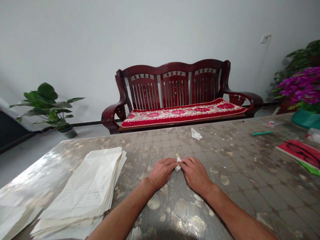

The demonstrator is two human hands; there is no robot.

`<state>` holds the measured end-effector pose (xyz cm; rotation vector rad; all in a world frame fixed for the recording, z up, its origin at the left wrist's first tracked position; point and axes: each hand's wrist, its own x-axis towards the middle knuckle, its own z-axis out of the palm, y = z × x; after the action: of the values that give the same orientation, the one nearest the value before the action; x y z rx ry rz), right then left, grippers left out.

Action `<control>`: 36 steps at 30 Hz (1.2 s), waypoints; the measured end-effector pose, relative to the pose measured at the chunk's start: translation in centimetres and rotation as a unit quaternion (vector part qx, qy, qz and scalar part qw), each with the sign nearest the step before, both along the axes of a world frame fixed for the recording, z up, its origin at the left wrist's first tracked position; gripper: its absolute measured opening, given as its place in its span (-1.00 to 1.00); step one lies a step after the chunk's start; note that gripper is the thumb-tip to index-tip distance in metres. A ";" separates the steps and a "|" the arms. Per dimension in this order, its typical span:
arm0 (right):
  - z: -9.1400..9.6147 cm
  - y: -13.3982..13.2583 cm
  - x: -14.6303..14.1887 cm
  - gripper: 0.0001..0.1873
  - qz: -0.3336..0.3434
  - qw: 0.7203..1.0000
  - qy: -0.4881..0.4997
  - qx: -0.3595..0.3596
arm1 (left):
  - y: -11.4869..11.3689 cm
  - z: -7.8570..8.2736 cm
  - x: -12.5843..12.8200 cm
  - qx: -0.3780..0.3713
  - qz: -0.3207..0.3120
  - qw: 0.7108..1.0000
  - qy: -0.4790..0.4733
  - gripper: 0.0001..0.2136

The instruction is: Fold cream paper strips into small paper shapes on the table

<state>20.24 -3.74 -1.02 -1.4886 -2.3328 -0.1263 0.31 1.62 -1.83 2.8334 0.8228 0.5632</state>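
Observation:
A small piece of folded white paper [178, 164] lies between my two hands at the middle of the table. My left hand [163, 170] pinches its left side, fingers closed. On the other side, my right hand [195, 173] grips the right edge with its fingertips. Both hands rest low on the patterned tabletop, and the fingers partly cover the paper. Beyond them, near the far edge, sits a folded white paper boat [196, 134], touched by neither hand.
A stack of white paper sheets [85, 186] lies on the left. To the right are a green pen [262, 133], a red book [297, 151] under dark glasses [303, 151], and purple flowers [301, 86] in a teal pot [306, 118]. A wooden bench [175, 86] stands behind the table.

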 end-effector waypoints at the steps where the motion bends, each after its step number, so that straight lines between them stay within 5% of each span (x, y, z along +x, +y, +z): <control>1: 0.0 -0.1 0.0 -0.75 0.007 1.000 0.006 0.002 | 0.0 0.0 -0.2 -0.006 -0.008 1.000 0.005 -0.61; 16: -0.5 -0.5 0.0 -0.78 0.024 0.999 0.026 -0.015 | -1.0 1.4 -2.2 -0.051 -0.023 0.994 0.091 -0.58; 25: -0.4 0.7 0.6 -0.78 0.005 0.988 0.142 -0.061 | -0.5 0.7 -0.8 -0.109 0.040 0.991 -0.067 -0.73; 36: -0.3 0.7 0.3 -0.87 0.004 0.997 0.078 -0.021 | 0.6 0.4 -0.3 -0.093 0.065 0.992 -0.047 -0.84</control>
<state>20.56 -3.04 -1.34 -1.4523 -2.2294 0.0404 -0.03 2.24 -1.44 2.5781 0.9930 0.5977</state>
